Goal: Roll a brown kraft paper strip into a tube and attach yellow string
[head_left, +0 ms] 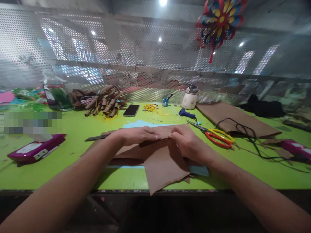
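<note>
A sheet of brown paper (164,168) lies between my hands, one flap hanging toward the table's front edge. My left hand (137,134) is closed on its folded upper edge, fingers reaching to the right. Close beside it, my right hand (186,140) pinches the same fold with bent fingers. More brown paper and a light blue sheet (199,170) lie underneath. Scissors (218,137) with red and yellow handles rest to the right of my right hand. Just beyond them is a blue glue gun (187,113).
Rolled brown paper tubes (107,103) with yellow string, a phone (131,110), a small blue jar (165,102) and a white bottle (190,98) stand or lie at the back. A purple device (36,150) sits left. Large folded brown paper (238,118) and a black cable (250,132) lie right.
</note>
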`<action>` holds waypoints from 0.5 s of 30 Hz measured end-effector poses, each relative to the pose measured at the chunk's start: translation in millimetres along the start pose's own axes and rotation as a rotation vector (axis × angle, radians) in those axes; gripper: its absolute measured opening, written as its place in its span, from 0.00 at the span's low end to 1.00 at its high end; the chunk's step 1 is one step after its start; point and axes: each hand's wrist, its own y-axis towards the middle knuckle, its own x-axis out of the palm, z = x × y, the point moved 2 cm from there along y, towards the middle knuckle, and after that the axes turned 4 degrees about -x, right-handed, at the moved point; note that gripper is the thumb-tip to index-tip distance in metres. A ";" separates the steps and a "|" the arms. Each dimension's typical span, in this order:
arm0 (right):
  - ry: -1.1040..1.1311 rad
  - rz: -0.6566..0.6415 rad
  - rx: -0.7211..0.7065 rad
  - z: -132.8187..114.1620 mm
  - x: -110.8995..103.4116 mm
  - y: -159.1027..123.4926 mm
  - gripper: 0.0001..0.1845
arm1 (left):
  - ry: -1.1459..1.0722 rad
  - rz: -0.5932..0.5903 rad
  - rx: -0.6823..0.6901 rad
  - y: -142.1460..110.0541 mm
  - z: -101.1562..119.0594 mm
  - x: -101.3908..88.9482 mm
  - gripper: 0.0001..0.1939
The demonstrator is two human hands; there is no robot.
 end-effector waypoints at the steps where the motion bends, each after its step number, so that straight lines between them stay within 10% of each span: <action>1: 0.001 0.015 0.002 0.0 -0.4 0.1 0.10 | -0.042 -0.003 -0.012 1.0 -0.5 1.1 0.18; 15: 0.404 0.074 0.143 13.9 -0.2 1.6 0.06 | 0.039 0.019 0.038 11.3 -7.3 3.3 0.20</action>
